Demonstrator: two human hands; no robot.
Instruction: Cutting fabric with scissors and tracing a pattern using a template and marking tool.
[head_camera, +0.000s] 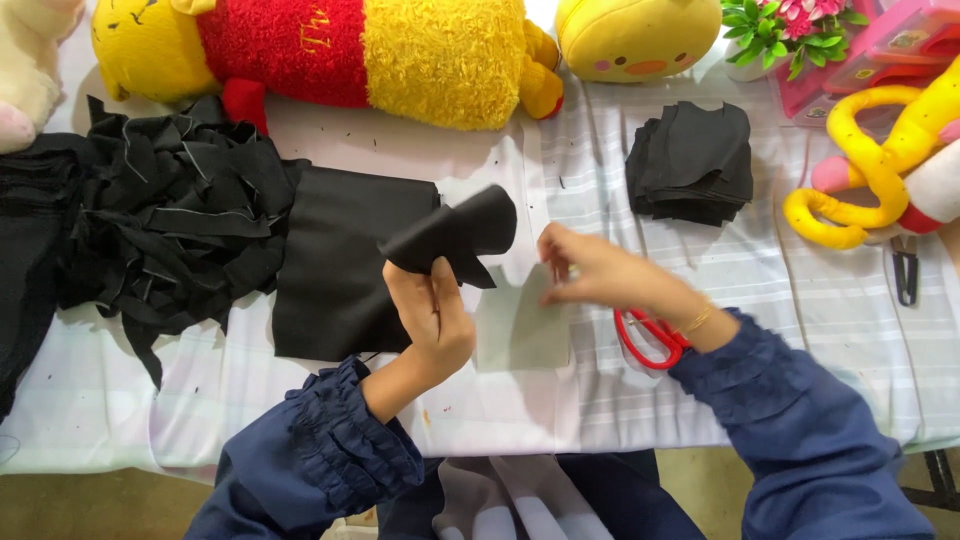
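Left hand (432, 315) pinches black fabric piece (455, 235) above table (700, 400) centre. Right hand (590, 272) fingers curled, empty, blurred. Cut stack (692, 162) sits toward far edge; scrap heap (170, 215) and uncut cloth (340, 265) left.

A single head-worn camera looked steeply down from close above the person's own forearms, facing across the cloth-covered table (250, 400) toward its far edge.
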